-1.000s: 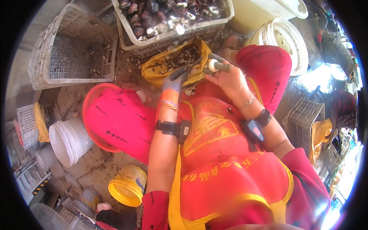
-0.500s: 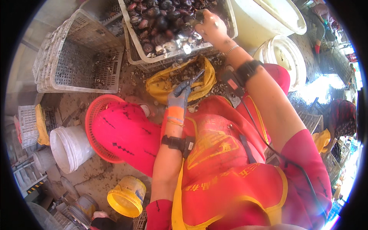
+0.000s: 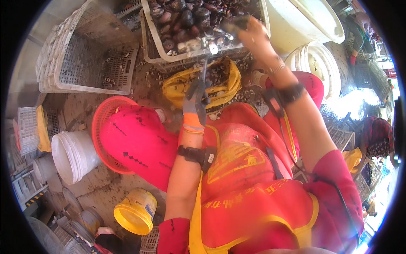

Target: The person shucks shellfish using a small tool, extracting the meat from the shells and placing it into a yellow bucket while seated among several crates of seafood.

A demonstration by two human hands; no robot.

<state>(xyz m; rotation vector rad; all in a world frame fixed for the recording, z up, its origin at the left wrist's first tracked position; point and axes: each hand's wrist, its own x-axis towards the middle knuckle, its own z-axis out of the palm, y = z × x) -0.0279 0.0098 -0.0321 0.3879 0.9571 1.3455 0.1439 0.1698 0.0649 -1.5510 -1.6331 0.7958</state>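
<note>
The right hand [image 3: 255, 40] is above the right part of the crate [image 3: 192, 54], and the dark round pieces [image 3: 187, 19] lie in this crate, mostly to the left of its fingers. These fingers are blurred, so I cannot tell if their grip is spread or pinching a piece. The left hand [image 3: 194, 100], in a grey glove, is lower and nearer to the body, beside the yellow bag [image 3: 172, 86]. Its grip is closed around a thin tool [image 3: 205, 71], whose long axis points away from the body, toward the near rim. Of the two hands, the right is nearer to the pieces.
</note>
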